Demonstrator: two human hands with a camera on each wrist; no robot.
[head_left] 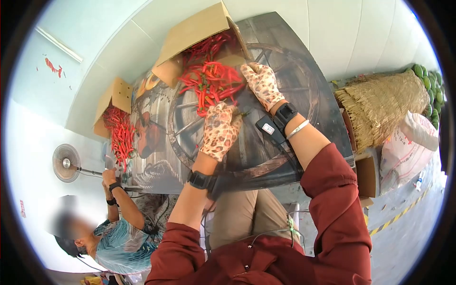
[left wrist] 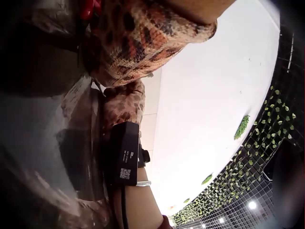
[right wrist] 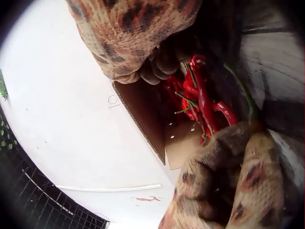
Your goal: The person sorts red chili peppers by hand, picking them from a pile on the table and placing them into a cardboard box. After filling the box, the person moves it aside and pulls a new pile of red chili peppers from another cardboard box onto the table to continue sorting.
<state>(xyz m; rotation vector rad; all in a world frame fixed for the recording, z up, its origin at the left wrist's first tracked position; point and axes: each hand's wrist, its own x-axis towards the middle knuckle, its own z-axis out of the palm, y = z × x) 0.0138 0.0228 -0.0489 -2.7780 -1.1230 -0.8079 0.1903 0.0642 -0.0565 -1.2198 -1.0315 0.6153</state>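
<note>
Dozens of red chillies (head_left: 209,85) lie outside the tipped carton (head_left: 194,35), more inside it (quite a heap). The left hand (head_left: 220,132) pinches a green stem (right wrist: 247,90); the right hand's (head_left: 262,85) fingers curl, but I cannot tell what they hold. The dark table (head_left: 280,40) bears a wheel pattern; beyond stand pale walls (head_left: 332,28) and a fan (head_left: 66,163).

Boxes (head_left: 197,35): matt cardboard | tabletop (head_left: 294,61): wood-look | chillies (head_left: 209,85): smooth, glossy | gloves (head_left: 220,130): rough-textured cloth | bracelet (head_left: 298,129): shiny metal
</note>
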